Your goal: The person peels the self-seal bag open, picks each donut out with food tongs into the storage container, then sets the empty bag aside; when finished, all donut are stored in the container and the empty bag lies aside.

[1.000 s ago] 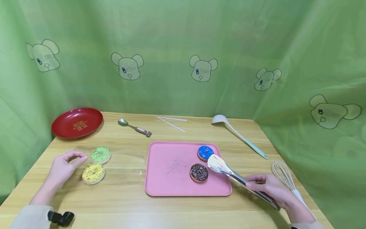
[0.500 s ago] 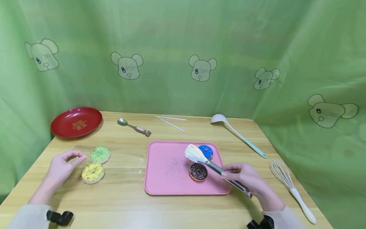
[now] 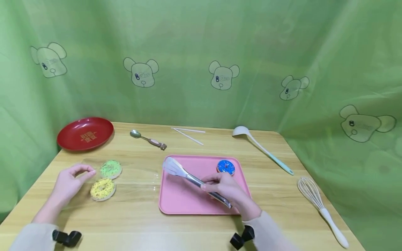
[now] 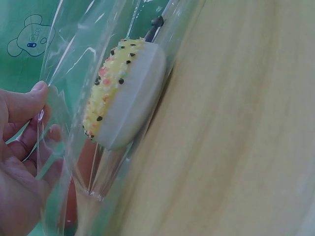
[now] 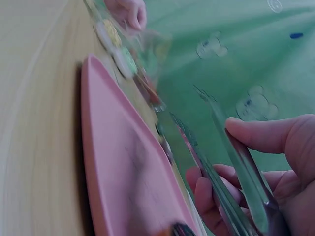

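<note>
I watch the right hand (image 3: 224, 188) grip metal tongs (image 3: 194, 179) above the pink tray (image 3: 188, 202), their two arms parted and holding nothing between them. The left hand (image 3: 69, 183), well to the tray's left, pinches the edge of a clear bag (image 4: 76, 64) between thumb and fingers. Under me runs a pale, wood-grained table (image 3: 132, 219), and green cloth (image 3: 182, 35) printed with bear heads hangs in folds behind and beside it.

The tongs look shiny and slender, slanting over the tray, their fluted tips above its left side. The bag is thin, creased, glossy film. Inside it sit a yellow doughnut (image 3: 108, 190) and a green doughnut (image 3: 105, 170), both speckled on top with smooth pale undersides. A blue-iced doughnut (image 3: 230, 169) lies in the tray's far right corner.

Beyond the tray I make out a metal spoon (image 3: 154, 142), white sticks (image 3: 188, 136) and a ladle (image 3: 262, 149); far left of it, a glossy red plate (image 3: 72, 139); to its right, a white-handled whisk (image 3: 326, 216).
</note>
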